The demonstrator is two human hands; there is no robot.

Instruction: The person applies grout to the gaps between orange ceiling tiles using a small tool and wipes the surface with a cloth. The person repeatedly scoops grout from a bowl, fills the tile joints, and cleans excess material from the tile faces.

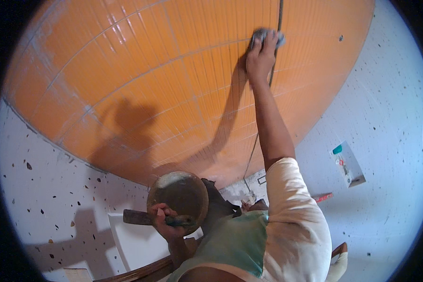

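While the right hand reaches high, its arm nearly straight, the fingers curl partway over a grey wad, probably cloth or sponge, and hold it flat against the orange tiled wall. The spread of the fingers likely lets pressure bear across the whole wad rather than at one point. It sits right at a dark vertical line in the tiling.

Low and close to the body, the left hand is closed around a flat-bladed tool at the near rim of a round bucket. The blade sticks out to the left, past the rim, and the handle lies over the bucket's mouth. That grip probably lets one hand manage both tool and bucket, leaving the other free to reach; whether the fingers also clasp the rim, I cannot tell. The bucket tips its mouth toward the camera, with pale residue coating its inner wall.
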